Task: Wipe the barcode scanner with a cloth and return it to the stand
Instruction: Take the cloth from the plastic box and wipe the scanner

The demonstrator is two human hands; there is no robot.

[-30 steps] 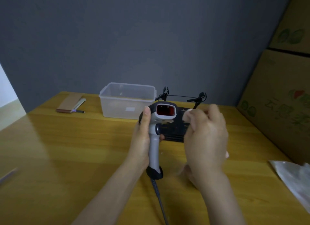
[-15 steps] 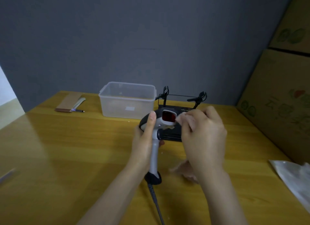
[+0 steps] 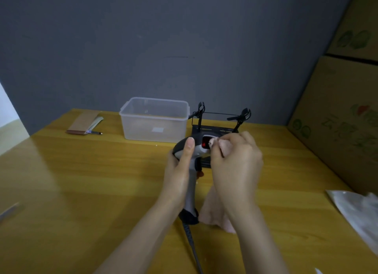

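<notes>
Currently pinching a pale pink cloth (image 3: pixel 213 143) in the bunched, curled fingertips of the right hand (image 3: pixel 235 161), pressed to the red window of the barcode scanner (image 3: pixel 198 149). Gripping the scanner's grey handle upright in the left hand (image 3: pixel 179 171), thumb laid straight up the back of the head, fingers wrapped round the front. Held over the wooden table (image 3: pixel 81 181), cable trailing nearward. Just beyond the scanner head: black stand (image 3: pixel 214 128) with two clips; clear tub (image 3: pixel 155 120) to its left.

No legible text; green print on cardboard box (image 3: pixel 339 128) too blurred.
</notes>
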